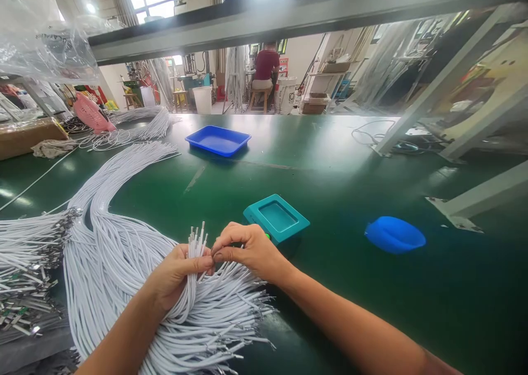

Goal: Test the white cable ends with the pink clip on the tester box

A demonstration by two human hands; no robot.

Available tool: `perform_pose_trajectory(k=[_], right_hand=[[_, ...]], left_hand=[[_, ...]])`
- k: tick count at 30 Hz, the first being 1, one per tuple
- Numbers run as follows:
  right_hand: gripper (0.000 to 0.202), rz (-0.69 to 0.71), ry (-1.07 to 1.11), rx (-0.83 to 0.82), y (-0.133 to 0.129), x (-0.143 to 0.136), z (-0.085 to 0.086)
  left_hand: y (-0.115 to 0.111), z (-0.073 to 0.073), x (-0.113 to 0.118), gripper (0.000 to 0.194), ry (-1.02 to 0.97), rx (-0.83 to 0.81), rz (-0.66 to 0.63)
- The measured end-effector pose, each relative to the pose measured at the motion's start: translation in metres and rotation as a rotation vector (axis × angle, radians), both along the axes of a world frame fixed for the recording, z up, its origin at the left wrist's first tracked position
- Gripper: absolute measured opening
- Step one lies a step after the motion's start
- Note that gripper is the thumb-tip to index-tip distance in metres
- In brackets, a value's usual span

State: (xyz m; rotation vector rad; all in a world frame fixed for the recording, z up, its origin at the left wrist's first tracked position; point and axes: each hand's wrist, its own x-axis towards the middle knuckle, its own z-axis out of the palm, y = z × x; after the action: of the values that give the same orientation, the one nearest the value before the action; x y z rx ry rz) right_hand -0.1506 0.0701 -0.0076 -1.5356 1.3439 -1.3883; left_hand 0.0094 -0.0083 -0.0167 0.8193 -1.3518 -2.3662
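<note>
My left hand (pixel 177 273) is closed round a small bunch of white cables (pixel 193 292), their cut ends standing up above the thumb. Beside it, my right hand (pixel 247 248) has thumb and forefinger pinched together at the bunch; what lies in the pinch is too small to make out. Beneath both hands spreads a large pile of white cables (pixel 127 254), its loose ends fanning to the right. Just behind my right hand sits a teal device with a recessed top (pixel 274 215), a green light showing at its near side.
A blue tray (pixel 218 140) lies farther back on the green table (pixel 330 199). At right are a blue bowl (pixel 395 235) and white metal legs (pixel 466 204). More cables with metal connectors (pixel 37 276) lie at left. A person (pixel 265 70) sits in the background.
</note>
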Motion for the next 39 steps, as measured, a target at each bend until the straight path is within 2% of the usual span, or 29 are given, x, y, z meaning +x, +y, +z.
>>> perform_pose_trajectory(k=[4,7,9,12,14,17,20,22,24,27,30,34,36,39], right_hand=[[0.020,-0.036,-0.341,0.147,-0.002,0.008,-0.009],[0.023,-0.033,-0.585,0.182,-0.003,0.016,-0.012],[0.022,-0.029,-0.655,0.171,-0.003,0.020,-0.011],[0.019,0.007,-0.620,0.136,-0.003,0.021,-0.010],[0.017,-0.047,-0.507,0.122,-0.003,0.022,-0.011],[0.017,-0.271,-0.146,0.091,-0.001,0.023,-0.016],[0.019,-0.467,0.341,-0.157,0.000,0.021,-0.025],[0.021,-0.456,0.628,-0.385,0.000,0.016,-0.028],[0.021,-0.359,0.765,-0.482,-0.001,0.008,-0.025],[0.017,-0.200,0.626,-0.306,-0.004,-0.001,-0.015],[0.014,-0.195,0.425,-0.104,-0.004,-0.001,-0.008],[0.009,-0.269,0.368,-0.134,-0.003,0.002,-0.006],[0.005,-0.201,0.296,-0.054,-0.003,-0.002,-0.005],[0.016,-0.032,0.027,0.136,-0.004,-0.011,-0.003]], left_hand=[[-0.001,-0.002,0.000,0.010,0.024,0.052,0.007],[-0.003,-0.006,0.000,0.010,0.031,0.087,0.020],[-0.004,-0.009,0.001,0.011,0.037,0.104,0.032],[-0.004,-0.010,0.000,0.014,0.045,0.101,0.054],[-0.003,-0.009,-0.002,0.014,0.046,0.053,0.082],[-0.001,-0.008,-0.004,0.015,0.013,-0.089,0.139],[0.001,-0.009,-0.005,0.015,-0.030,-0.201,0.168],[0.001,-0.010,-0.005,0.016,-0.047,-0.232,0.159],[0.000,-0.012,-0.005,0.016,-0.065,-0.244,0.158],[-0.001,-0.013,-0.005,0.016,-0.082,-0.243,0.178],[-0.001,-0.013,-0.007,0.017,-0.092,-0.257,0.174],[0.000,-0.011,-0.007,0.017,-0.089,-0.248,0.169],[0.000,-0.011,-0.006,0.017,-0.088,-0.220,0.166],[-0.001,-0.010,-0.005,0.016,-0.083,-0.176,0.148]])
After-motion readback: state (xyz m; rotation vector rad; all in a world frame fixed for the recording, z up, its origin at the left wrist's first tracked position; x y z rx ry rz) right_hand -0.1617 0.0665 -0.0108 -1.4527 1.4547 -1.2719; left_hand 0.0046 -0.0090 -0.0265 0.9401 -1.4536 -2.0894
